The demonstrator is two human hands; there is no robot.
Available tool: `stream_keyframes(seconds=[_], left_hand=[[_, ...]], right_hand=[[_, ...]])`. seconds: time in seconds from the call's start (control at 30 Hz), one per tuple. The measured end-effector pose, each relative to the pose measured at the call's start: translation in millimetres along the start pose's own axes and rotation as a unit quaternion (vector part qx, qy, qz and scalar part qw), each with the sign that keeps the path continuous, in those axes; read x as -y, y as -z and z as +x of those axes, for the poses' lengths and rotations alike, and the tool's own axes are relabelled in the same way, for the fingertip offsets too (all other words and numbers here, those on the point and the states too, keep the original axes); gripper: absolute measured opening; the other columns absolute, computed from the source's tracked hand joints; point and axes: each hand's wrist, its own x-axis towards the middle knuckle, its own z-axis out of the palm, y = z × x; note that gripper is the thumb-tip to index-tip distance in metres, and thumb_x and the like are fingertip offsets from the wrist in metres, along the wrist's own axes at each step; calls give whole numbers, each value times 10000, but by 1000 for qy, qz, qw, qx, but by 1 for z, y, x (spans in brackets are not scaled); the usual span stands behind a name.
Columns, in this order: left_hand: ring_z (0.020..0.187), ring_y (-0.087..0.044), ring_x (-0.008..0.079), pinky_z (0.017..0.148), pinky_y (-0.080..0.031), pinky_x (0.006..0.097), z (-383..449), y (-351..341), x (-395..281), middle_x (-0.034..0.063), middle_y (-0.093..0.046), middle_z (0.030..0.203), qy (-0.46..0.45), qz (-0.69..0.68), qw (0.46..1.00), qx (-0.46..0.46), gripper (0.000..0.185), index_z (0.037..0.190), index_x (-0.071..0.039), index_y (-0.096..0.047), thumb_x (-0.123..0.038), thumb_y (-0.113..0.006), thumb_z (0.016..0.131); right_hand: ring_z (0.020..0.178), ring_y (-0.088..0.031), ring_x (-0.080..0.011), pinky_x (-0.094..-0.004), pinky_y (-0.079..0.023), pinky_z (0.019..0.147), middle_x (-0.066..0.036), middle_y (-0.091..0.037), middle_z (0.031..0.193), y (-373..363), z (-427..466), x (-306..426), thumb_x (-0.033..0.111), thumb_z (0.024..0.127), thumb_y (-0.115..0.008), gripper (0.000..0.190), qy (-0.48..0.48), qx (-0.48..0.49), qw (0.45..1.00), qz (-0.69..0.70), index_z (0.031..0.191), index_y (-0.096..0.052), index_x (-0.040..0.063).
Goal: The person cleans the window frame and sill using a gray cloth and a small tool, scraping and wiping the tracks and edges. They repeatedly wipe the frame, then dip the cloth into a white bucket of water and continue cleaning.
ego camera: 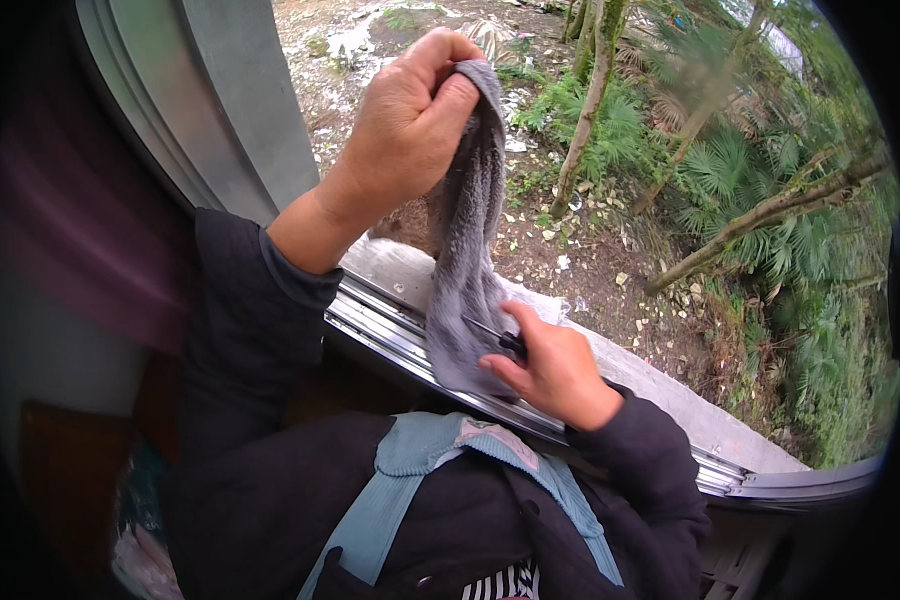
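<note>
A grey cloth (469, 247) hangs in folds over the window opening, its top end pinched in my left hand (412, 112), which is raised above the sill. Lower down, my right hand (555, 360) holds a screwdriver (511, 343) by its black handle. The thin shaft points up and left and lies against the lower part of the cloth. Below and beside the cloth runs the metal window track (382, 326). The screwdriver's handle is partly hidden by my right fingers.
A pale concrete ledge (645, 375) lies outside the track. The window frame (217, 97) rises at the left, near a dark purple curtain (82, 225). Beyond the opening, the ground lies lower, with litter, stones, thin tree trunks (592, 112) and palm fronds.
</note>
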Motion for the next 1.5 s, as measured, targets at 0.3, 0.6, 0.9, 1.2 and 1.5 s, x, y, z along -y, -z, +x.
stream_keyframes(seconds=[0.3, 0.6, 0.9, 1.2, 1.5], left_hand=[[851, -548, 12, 752, -466, 168, 25, 18, 7, -28, -605, 964, 15, -89, 996, -11, 140, 1147, -52, -577, -89, -471, 1063], [860, -556, 21, 774, -474, 176, 22, 10, 14, -29, -617, 989, 16, -97, 995, -33, 141, 1144, -58, -590, -90, -482, 1060], [804, -579, 71, 720, -474, 229, 8, 43, 12, 20, -659, 885, -17, 19, 980, -195, 146, 1053, -18, -633, -28, -498, 999], [681, -484, 80, 615, -394, 254, -125, 75, 18, -14, -594, 761, 192, 216, 951, -107, 262, 933, -27, -649, 82, -418, 873], [827, -616, 197, 732, -483, 294, -165, 74, 9, 99, -630, 925, 201, 323, 925, 13, 193, 971, -12, -644, -20, -645, 777]], right_hand=[[614, -583, -362, -378, -458, 570, -192, -563, 694, 10, 15, -20, 30, 777, -643, 110, 4, -80, 996, 46, 786, -540, -9], [667, -661, -355, -415, -517, 620, -177, -646, 714, -30, 19, -15, 217, 824, -749, 261, -39, -6, 995, 88, 1000, -638, 59], [618, -642, -321, -368, -498, 556, -140, -610, 731, 56, -8, 3, 1, 757, -677, 218, 40, -206, 978, -13, 953, -596, 51], [696, -639, -354, -447, -480, 588, -141, -618, 744, -1, -30, -7, 96, 787, -684, 229, 60, 60, 992, -97, 917, -500, 56], [663, -623, -366, -466, -467, 558, -146, -594, 757, 25, -25, 11, 193, 890, -670, 207, 50, 75, 992, -86, 890, -521, 49]])
